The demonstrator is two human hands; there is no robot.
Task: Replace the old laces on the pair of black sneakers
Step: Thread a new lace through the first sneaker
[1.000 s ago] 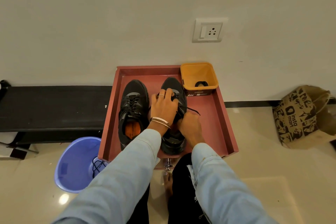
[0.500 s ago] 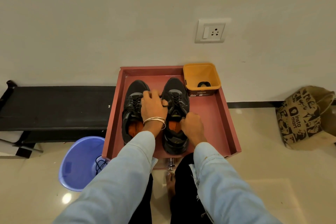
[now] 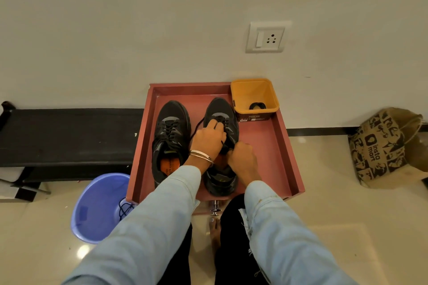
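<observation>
Two black sneakers stand side by side, toes to the wall, in a red tray (image 3: 273, 146). The left sneaker (image 3: 170, 136) is laced and shows an orange insole. My left hand (image 3: 208, 141) lies on the laced front of the right sneaker (image 3: 221, 111), fingers curled on its black lace (image 3: 196, 126), which loops out to the left. My right hand (image 3: 242, 159) is curled at the shoe's tongue, pinching the lace near the top eyelets. My hands hide most of this shoe's lacing.
A yellow tub (image 3: 254, 97) with a small black item inside stands in the tray's back right corner. A blue bucket (image 3: 99, 208) holding a black lace sits on the floor at left, beside a black bench (image 3: 69, 136). A printed paper bag (image 3: 384, 146) stands at right.
My left hand moved from between the two shoes onto the right sneaker's laces, and a lace loop now stands out to the left. My right hand stayed by the tongue.
</observation>
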